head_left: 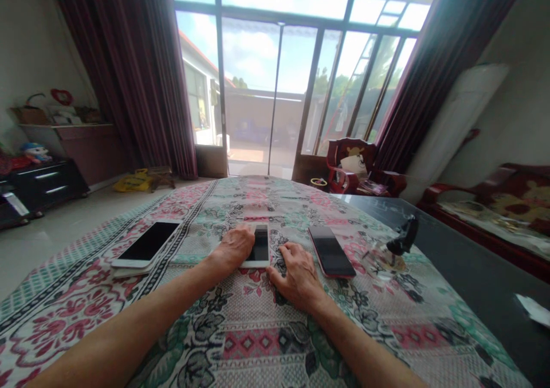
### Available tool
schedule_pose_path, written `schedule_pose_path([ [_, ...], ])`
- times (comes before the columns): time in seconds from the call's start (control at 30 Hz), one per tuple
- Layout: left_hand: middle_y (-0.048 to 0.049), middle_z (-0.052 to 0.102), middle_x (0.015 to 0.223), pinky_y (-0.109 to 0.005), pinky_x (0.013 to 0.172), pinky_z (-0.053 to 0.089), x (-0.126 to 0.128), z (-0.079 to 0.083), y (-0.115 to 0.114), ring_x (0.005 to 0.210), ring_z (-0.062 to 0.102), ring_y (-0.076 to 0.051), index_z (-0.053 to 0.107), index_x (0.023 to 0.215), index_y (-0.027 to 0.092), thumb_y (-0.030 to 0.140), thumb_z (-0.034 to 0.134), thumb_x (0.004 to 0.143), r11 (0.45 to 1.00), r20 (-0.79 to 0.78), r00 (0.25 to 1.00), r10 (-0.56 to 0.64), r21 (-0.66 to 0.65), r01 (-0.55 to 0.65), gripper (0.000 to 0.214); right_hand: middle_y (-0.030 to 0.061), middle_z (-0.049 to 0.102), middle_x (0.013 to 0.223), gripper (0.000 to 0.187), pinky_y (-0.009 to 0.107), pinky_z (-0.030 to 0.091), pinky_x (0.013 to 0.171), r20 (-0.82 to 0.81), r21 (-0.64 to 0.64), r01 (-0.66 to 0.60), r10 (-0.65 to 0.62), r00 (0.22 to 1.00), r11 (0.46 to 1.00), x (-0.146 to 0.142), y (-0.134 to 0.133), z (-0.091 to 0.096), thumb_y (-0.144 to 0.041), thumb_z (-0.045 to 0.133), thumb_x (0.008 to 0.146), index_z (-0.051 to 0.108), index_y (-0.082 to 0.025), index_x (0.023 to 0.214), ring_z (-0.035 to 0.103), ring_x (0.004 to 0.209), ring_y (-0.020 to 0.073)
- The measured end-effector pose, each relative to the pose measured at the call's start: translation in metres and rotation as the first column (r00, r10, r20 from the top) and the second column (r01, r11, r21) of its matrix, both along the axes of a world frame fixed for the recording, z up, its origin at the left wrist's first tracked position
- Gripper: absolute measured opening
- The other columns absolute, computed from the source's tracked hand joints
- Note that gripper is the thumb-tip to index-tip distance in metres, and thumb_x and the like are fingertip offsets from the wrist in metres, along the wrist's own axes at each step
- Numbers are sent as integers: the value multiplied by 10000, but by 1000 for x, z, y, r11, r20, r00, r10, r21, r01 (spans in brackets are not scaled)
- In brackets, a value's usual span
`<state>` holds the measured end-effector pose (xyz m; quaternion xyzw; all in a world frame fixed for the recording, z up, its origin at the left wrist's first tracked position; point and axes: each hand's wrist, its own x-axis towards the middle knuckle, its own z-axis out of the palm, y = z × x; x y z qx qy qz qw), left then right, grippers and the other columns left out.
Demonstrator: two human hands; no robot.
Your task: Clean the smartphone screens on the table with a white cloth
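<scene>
A white-framed smartphone with a dark screen [261, 247] lies flat on the patterned tablecloth [253, 345]. My left hand [235, 245] is closed at its left side, with curled fingers over the edge; the fingertips are hidden. On the other side, my right hand [297, 273] rests on the cloth with fingers apart, its thumb by the phone's lower right corner. Right of that hand lies a dark phone with a reddish edge [332, 251]. Over to the left, a larger white device with a black screen [148, 243] lies on top of another pale flat item [133, 272].
A black object on a clear base [401, 236] stands at the table's right. Beyond it is a dark tabletop [455, 262] with a white paper [533, 309]. A red wooden chair [344, 159] and glass doors [268, 101] are at the back.
</scene>
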<state>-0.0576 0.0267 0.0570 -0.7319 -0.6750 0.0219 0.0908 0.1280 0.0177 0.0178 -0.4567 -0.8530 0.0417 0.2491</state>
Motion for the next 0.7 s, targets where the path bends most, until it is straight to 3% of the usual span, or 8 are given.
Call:
schedule_pose_path([
  [0.1,-159,646,978,-317,774,524,10,3,-11,905,640,-229,600,1064,86,57,401,885,998,0,999,-48,-39,48,269,105,564,1208,391,381,346,989,0,3,0,0,1000,1000,0,0,0,-459,574,844,586,-180,1117,482,1145,256],
  [0.2,-165,632,1004,-329,779,524,21,1,-20,929,626,-247,596,1064,81,136,547,858,985,-10,987,-158,-67,157,218,104,567,1207,382,379,351,984,4,3,2,-2,1000,1000,-1,1,0,-457,577,844,590,-184,1110,481,1148,257],
  [0.37,-153,620,1036,-319,783,520,26,0,-21,960,601,-249,604,1067,103,190,710,762,962,-22,967,-254,-110,251,335,109,563,1232,384,383,346,993,12,-13,5,-5,1000,1000,-1,0,1,-458,577,843,591,-193,1120,479,1162,259],
  [0.57,-110,633,1014,-305,814,507,4,0,-3,925,611,-205,610,1148,151,108,455,880,966,52,965,-258,-8,259,313,113,558,1242,408,393,336,999,20,-2,5,-5,1000,1000,0,1,-1,-462,575,842,583,-191,1146,471,1173,267],
  [0.7,-102,647,981,-298,848,496,-11,-2,7,936,610,-192,632,1142,160,69,395,880,972,91,968,-234,33,232,365,114,553,1249,418,393,333,1003,8,5,8,-8,1000,1000,0,1,-2,-468,571,845,579,-187,1155,476,1168,266],
])
